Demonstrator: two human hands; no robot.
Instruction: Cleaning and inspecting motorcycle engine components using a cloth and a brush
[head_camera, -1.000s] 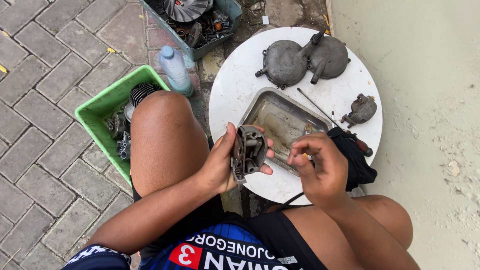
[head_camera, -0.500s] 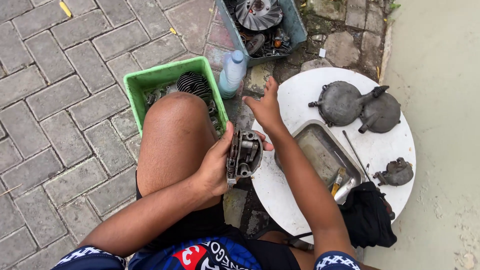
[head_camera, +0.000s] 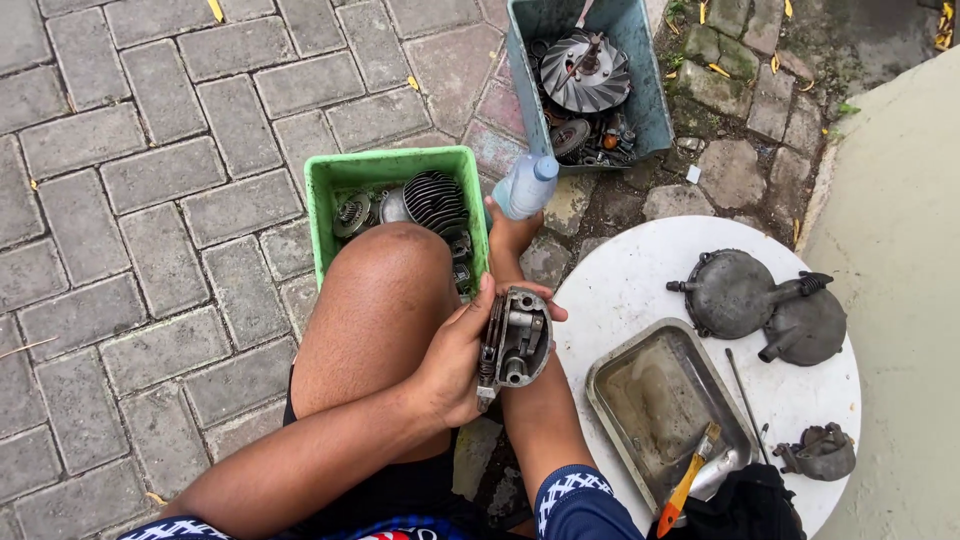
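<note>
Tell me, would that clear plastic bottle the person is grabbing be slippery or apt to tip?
The plastic bottle looks light and thin-walled, so it would probably flex under the right hand. It is tall and narrow, so likely to tip on the uneven paving.

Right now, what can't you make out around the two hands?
All in the head view:
- Right hand: its fingers, hidden behind the plastic bottle, so the grip is unclear.
- Engine part in the left hand: its far side, covered by that palm.
- Brush in the metal tray: handle end cut off by the bottom edge.
</note>
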